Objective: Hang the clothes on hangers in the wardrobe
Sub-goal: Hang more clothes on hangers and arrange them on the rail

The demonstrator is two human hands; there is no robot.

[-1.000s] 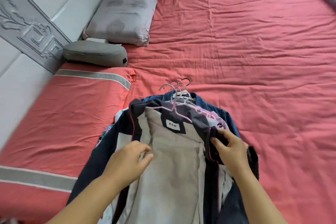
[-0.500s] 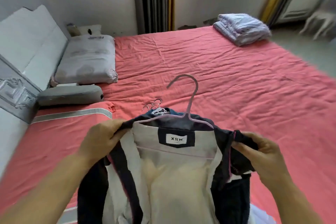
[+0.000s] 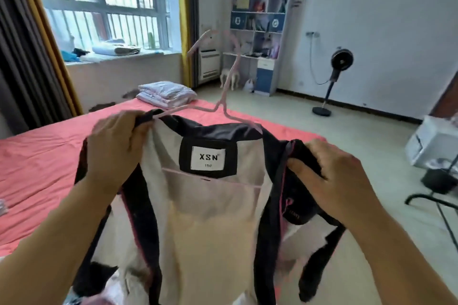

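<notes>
Held up in front of the camera, above the near edge of the bed: a dark navy jacket with cream lining and thin pink piping, open toward the viewer, hung on a slim pale pink plastic hanger. Hook of the hanger upright, rising above the collar; horizontal bar visible across the lining just below the white neck label printed "XSN" and "150".

Left hand at the jacket's left shoulder, fingers curled and clamped on the dark fabric beside the end of the hanger arm. Right hand at the right shoulder, fingers folded over a bunched fold of dark fabric, thumb pressed along the front edge. Both forearms raised from the bottom corners of the view.

Behind, a bed with a coral-pink sheet spread to the left, a folded pale lilac striped quilt resting at its far corner. Beyond that, a barred window with a cluttered sill, flanked by dark grey and yellow curtains. Against the far wall, a blue and white shelf unit with a small desk. On the pale floor to the right, a black standing fan, well apart from the bed, and at the right edge a white box over a black metal frame. No wardrobe in view.
</notes>
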